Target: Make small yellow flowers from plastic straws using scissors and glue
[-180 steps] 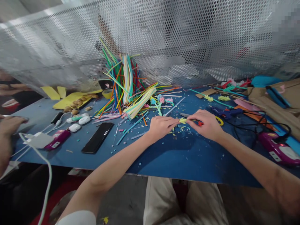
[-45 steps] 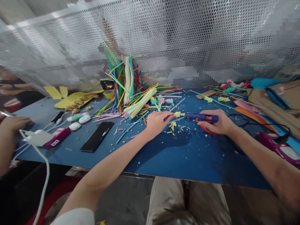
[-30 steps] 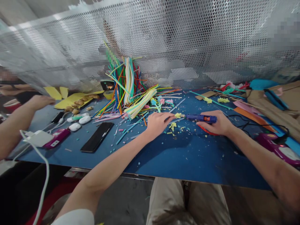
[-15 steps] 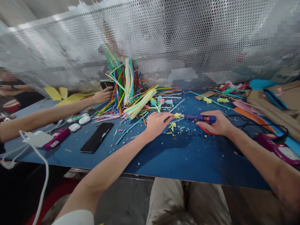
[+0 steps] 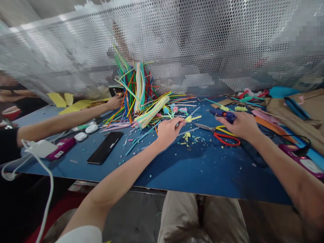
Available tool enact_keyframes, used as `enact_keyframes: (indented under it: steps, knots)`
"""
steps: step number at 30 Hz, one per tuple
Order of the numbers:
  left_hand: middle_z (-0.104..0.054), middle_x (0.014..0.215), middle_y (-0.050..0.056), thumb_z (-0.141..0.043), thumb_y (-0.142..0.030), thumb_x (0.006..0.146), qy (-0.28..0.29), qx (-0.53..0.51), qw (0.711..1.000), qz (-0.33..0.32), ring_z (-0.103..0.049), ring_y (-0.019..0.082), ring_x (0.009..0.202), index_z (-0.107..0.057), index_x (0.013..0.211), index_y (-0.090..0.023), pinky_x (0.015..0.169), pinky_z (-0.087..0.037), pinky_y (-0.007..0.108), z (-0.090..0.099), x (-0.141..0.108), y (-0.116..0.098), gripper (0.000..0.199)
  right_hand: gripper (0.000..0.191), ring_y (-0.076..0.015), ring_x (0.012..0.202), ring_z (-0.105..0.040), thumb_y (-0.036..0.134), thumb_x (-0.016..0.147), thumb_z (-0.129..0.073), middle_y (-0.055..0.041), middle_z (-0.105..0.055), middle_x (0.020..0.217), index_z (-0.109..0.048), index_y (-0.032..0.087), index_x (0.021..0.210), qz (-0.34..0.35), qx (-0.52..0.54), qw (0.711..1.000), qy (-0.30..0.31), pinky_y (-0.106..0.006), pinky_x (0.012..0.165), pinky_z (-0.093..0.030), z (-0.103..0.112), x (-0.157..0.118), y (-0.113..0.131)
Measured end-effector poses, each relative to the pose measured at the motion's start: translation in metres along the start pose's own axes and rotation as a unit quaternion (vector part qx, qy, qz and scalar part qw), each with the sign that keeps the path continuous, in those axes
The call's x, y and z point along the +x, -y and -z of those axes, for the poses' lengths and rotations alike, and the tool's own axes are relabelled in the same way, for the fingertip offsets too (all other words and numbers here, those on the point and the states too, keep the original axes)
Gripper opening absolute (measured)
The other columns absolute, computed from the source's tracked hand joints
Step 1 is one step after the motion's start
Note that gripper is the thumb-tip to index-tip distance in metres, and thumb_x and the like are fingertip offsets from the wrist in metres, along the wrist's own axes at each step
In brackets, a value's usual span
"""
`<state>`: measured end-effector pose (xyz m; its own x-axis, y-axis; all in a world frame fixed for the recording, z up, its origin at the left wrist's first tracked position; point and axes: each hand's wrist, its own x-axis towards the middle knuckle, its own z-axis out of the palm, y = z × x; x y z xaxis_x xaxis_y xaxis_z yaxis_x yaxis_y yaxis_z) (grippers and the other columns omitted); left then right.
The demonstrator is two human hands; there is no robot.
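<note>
My left hand (image 5: 170,131) pinches a small yellow pipe-cleaner piece (image 5: 189,118) above the middle of the blue table. To the right, my right hand (image 5: 240,124) is wrapped round a dark blue glue gun (image 5: 224,114), its nozzle pointing left and apart from the yellow piece. Scissors with red and yellow handles (image 5: 225,136) lie below the gun, their blades pointing left. Another yellow piece (image 5: 186,135) rests among small clippings just below my left fingers. Blue, pink and green fuzzy pieces (image 5: 174,109) lie behind my left hand.
Bundles of coloured pipe cleaners (image 5: 140,89) stand and lie at the back. A co-worker's arm (image 5: 68,119) reaches in from the left. A black phone (image 5: 105,148), white cases (image 5: 80,136) and a purple power strip (image 5: 62,149) are left; cardboard (image 5: 314,111) and another purple strip (image 5: 303,162) are right.
My right hand has drawn the glue gun up and right, off the yellow piece. The scissors now show more fully. The co-worker's hand has shifted slightly right.
</note>
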<state>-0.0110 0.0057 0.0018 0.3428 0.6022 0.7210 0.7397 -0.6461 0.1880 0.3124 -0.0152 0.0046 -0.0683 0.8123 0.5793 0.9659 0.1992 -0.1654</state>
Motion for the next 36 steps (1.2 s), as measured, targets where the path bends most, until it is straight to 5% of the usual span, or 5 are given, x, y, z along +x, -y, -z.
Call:
enact_keyframes:
  steps: [6,10,13,19,36]
  knots:
    - [-0.077,0.076,-0.001,-0.058,-0.041,0.101,-0.003,-0.009,1.0,0.017,-0.068,0.011,0.062,-0.077,0.099,-0.026,0.062,-0.042,0.024,-0.001,0.001,0.001,0.025,0.038,-0.0378,0.105,-0.056,0.03,0.076,-0.073,-0.0221,-0.065,0.109,-0.066,0.015,0.11,0.064,0.004,0.996,0.066,-0.045,0.082,-0.042,-0.017,-0.001,-0.035]
    - [-0.077,0.077,-0.002,-0.06,-0.042,0.1,-0.006,-0.011,0.999,0.031,-0.067,0.011,0.063,-0.077,0.099,-0.027,0.063,-0.041,0.024,-0.002,0.002,0.0,0.023,0.048,-0.0363,0.123,-0.052,0.022,0.081,-0.059,-0.0145,-0.06,0.134,-0.06,0.02,0.13,0.146,0.05,0.986,0.067,-0.051,0.101,-0.041,-0.017,0.002,-0.013]
    - [-0.077,0.077,-0.003,-0.06,-0.041,0.1,-0.005,-0.018,0.999,0.037,-0.068,0.012,0.064,-0.077,0.1,-0.027,0.063,-0.04,0.024,-0.001,0.002,0.0,0.022,0.025,-0.0272,0.109,-0.062,0.029,0.095,-0.051,-0.009,-0.071,0.115,-0.067,0.02,0.112,0.18,0.088,0.975,0.095,-0.043,0.097,-0.045,-0.019,0.003,0.029]
    - [-0.077,0.077,-0.002,-0.058,-0.044,0.1,-0.017,-0.007,0.999,0.036,-0.069,0.013,0.067,-0.077,0.097,-0.027,0.062,-0.039,0.025,0.005,0.005,0.0,0.025,0.038,-0.0263,0.108,-0.065,0.047,0.102,-0.048,-0.0099,-0.073,0.112,-0.069,0.018,0.115,0.236,0.052,0.959,0.15,-0.039,0.096,-0.046,-0.038,-0.006,0.089]
    - [-0.077,0.079,0.001,-0.059,-0.044,0.1,0.013,-0.011,0.999,0.033,-0.069,0.013,0.067,-0.077,0.102,-0.025,0.063,-0.039,0.025,0.002,0.004,0.0,0.027,0.024,-0.0234,0.096,-0.066,0.028,0.104,-0.045,-0.0089,-0.074,0.097,-0.067,0.018,0.104,0.224,0.116,0.955,0.153,-0.035,0.09,-0.048,-0.052,0.002,0.098]
